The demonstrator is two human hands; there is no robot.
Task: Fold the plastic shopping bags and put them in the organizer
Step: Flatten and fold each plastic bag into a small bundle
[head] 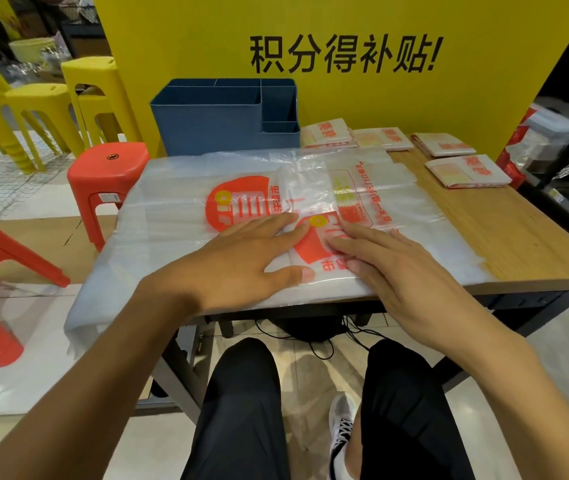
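Both hands flat on the top bag, pressing a fold.

Left hand (241, 258) and right hand (394, 268) lie with fingers straight, gripping nothing, on the partly folded bag (314, 216) atop the stack of flat bags (158, 216) at the table (504, 237) near edge. To crease well: hold with one palm, sweep the other outward to expel air, keep edges aligned. Folded bags (463, 171) wait beside the blue organizer (220, 123), apparently not yet filled.
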